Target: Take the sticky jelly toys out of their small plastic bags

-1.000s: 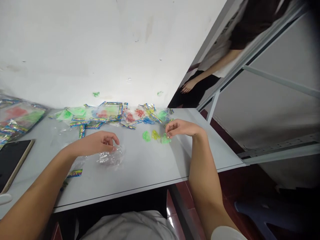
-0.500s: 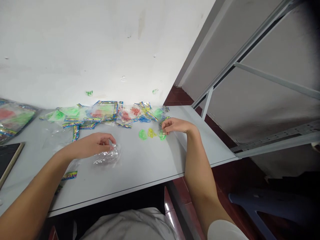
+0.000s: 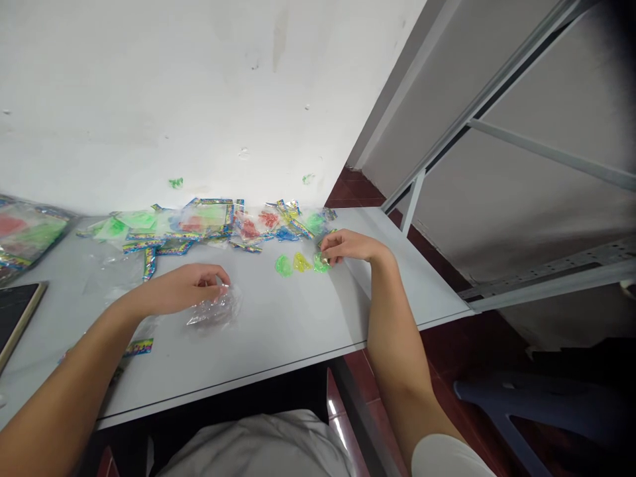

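Between the thumb and fingers of my left hand (image 3: 186, 288) is a crumpled clear plastic bag (image 3: 216, 311), hanging just over the table. My right hand (image 3: 348, 246) is closed in a pinch at a small green translucent piece (image 3: 320, 263) on the tabletop, partly covered by the fingertips. Left of it, in a row, lie a yellow translucent piece (image 3: 301, 262) and another green piece (image 3: 283, 265). What kind of items these are cannot be made out.
Clear packets with colourful printed edges (image 3: 203, 222) line the wall side of the grey table (image 3: 298, 331). A larger filled bag (image 3: 30, 232) and a dark-screened device (image 3: 17, 318) are at the left. A metal frame (image 3: 536, 149) stands at the right, a blue stool (image 3: 517, 404) below.
Very little differs. My right hand stays at the right-hand green piece, its fingers slightly shifted, and the clear bag in my left hand has crumpled a bit differently.
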The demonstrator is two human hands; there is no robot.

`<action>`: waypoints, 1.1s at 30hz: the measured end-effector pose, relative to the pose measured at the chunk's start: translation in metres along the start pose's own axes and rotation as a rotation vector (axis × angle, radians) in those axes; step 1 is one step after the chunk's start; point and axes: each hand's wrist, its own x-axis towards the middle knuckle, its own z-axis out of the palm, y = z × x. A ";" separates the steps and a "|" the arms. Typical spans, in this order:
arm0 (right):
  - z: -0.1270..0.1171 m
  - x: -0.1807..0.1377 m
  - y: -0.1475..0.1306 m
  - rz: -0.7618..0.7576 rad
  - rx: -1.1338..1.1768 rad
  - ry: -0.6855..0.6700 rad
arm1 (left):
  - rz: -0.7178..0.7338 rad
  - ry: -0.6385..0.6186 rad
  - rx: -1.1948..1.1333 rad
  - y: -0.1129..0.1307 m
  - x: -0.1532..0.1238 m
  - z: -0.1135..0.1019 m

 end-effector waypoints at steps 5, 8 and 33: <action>0.000 0.003 0.003 0.050 -0.047 0.062 | 0.010 0.018 0.014 -0.001 0.001 0.000; 0.000 0.006 0.007 0.035 -0.049 0.095 | 0.025 0.022 0.019 -0.003 0.000 0.000; 0.000 0.005 0.006 -0.012 -0.224 0.246 | 0.006 0.048 0.048 0.000 -0.002 -0.001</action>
